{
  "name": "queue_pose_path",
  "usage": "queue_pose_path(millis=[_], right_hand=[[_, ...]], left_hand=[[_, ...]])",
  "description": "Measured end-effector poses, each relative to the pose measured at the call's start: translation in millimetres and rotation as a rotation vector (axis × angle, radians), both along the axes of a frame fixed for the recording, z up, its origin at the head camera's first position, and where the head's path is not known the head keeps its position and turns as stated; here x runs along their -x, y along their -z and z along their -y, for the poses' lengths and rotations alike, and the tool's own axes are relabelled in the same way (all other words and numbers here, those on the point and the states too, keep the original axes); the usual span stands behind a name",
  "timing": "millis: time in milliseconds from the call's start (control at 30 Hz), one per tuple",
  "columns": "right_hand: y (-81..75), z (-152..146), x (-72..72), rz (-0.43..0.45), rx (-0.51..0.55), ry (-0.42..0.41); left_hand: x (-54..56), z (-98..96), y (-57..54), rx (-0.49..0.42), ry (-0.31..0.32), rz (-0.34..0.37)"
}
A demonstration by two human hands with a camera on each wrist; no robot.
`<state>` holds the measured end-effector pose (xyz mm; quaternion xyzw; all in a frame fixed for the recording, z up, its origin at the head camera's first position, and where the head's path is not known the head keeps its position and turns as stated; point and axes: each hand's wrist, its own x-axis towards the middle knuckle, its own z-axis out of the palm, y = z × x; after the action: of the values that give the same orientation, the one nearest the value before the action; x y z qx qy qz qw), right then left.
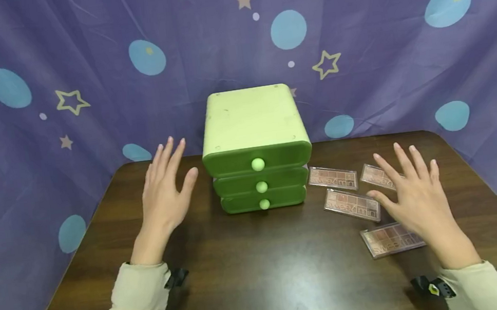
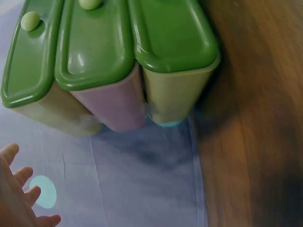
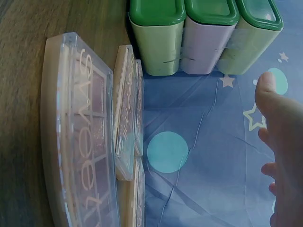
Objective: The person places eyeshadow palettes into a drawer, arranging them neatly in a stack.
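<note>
Spread fingers mark both hands, and neither one holds anything. My left hand (image 1: pixel 165 196) hovers over the table left of a small green drawer unit (image 1: pixel 253 118) with three drawers and round pale knobs. On the right, my right hand (image 1: pixel 422 201) is held above several eyeshadow palettes with clear lids. One palette (image 1: pixel 391 239) lies nearest me, partly under that hand in the head view. Another palette (image 1: pixel 352 205) sits farther in, with a third palette (image 1: pixel 332 178) beside the drawer unit. A further palette (image 1: pixel 377 176) is partly covered by my fingers.
The dark wooden table (image 1: pixel 254 273) carries all of this. Behind it hangs a purple curtain (image 1: pixel 215 35) with stars and blue spots, close to the drawer unit's back. In the left wrist view the middle drawer's side (image 2: pixel 113 104) is pinkish.
</note>
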<state>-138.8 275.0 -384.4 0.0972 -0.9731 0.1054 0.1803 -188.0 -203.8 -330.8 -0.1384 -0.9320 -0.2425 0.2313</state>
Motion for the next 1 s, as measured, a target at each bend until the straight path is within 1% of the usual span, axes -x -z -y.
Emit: queue_pose_path(millis=[100,167,267,333,400,500,567,633,700,767,867,1000], right_hand=[[-0.1,1.7,-1.0,-0.009,0.011,-0.008],[-0.7,3.1,-1.4,-0.018,0.014,-0.014],[-1.7,5.0,-1.3,-0.037,0.017,-0.027],[-2.4,6.3,-1.0,-0.049,0.021,-0.036],[-2.8,7.0,-0.9,-0.058,0.029,-0.043],[-3.2,7.9,-1.0,-0.065,0.042,-0.051],[-2.9,9.0,-1.3,-0.068,0.048,-0.057],[-3.0,10.1,-1.5,-0.074,0.051,-0.062],[-3.3,11.4,-1.8,-0.079,0.053,-0.067],[-3.7,12.8,-2.3,-0.085,0.055,-0.070],[-4.8,15.3,-4.1,-0.092,0.059,-0.075],[-6.7,19.9,-7.2,-0.101,0.070,-0.077]], left_hand=[[5.0,-6.0,-3.4,-0.116,0.063,0.022],[8.8,-9.5,-5.8,-0.189,0.107,0.050],[16.5,-14.4,-9.7,-0.296,0.185,0.076],[21.9,-18.3,-12.4,-0.373,0.248,0.090],[20.4,-26.4,-22.6,-0.448,0.307,0.113],[26.9,-33.6,-27.4,-0.531,0.368,0.143],[31.1,-36.3,-29.2,-0.567,0.391,0.165],[42.4,-34.7,-22.9,-0.596,0.419,0.181],[46.8,-36.0,-22.5,-0.619,0.446,0.211],[50.2,-36.9,-21.3,-0.628,0.460,0.240],[54.4,-38.2,-18.8,-0.621,0.458,0.272],[57.7,-39.0,-14.9,-0.626,0.444,0.287]])
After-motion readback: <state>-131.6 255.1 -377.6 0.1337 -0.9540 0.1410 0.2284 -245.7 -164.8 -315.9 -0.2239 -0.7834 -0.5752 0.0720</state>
